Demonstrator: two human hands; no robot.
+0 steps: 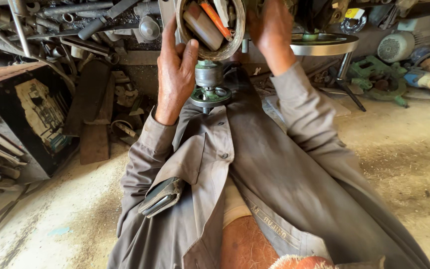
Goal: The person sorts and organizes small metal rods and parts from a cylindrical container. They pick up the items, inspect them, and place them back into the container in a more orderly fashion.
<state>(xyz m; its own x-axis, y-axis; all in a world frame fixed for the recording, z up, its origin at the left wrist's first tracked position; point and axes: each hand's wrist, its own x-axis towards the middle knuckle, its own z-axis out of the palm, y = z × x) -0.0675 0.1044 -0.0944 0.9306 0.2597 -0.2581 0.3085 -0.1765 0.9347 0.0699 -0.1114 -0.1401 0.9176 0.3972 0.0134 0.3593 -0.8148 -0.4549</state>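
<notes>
Left hand (175, 74): fingers wrapped on the lower-left rim of a round metal tin (210, 27), thumb pressed to its outer wall, so it is grasping the container. Right hand (269, 30): laid against the tin's right side at roughly 3 o'clock; palm is turned away and the fingers run out of the top edge of view, so I cannot tell whether it grips or only steadies.

Tin sits at 12 o'clock in the view, mouth tilted toward the camera. Inside: a short brown cylinder (202, 25) and an orange-handled tool (215, 19), long axis running from 11 o'clock to 5 o'clock. Contents lie just up and right of the left hand, between both hands; neither hand touches them.

Directly below the tin, at 6 o'clock from it: a green machine spindle (209, 84) with a flanged disc, close beneath (contact not resolvable). At 3 o'clock, a round metal plate (324, 45) on a post. Scrap bars and pipes (75, 15) fill 10 o'clock.
</notes>
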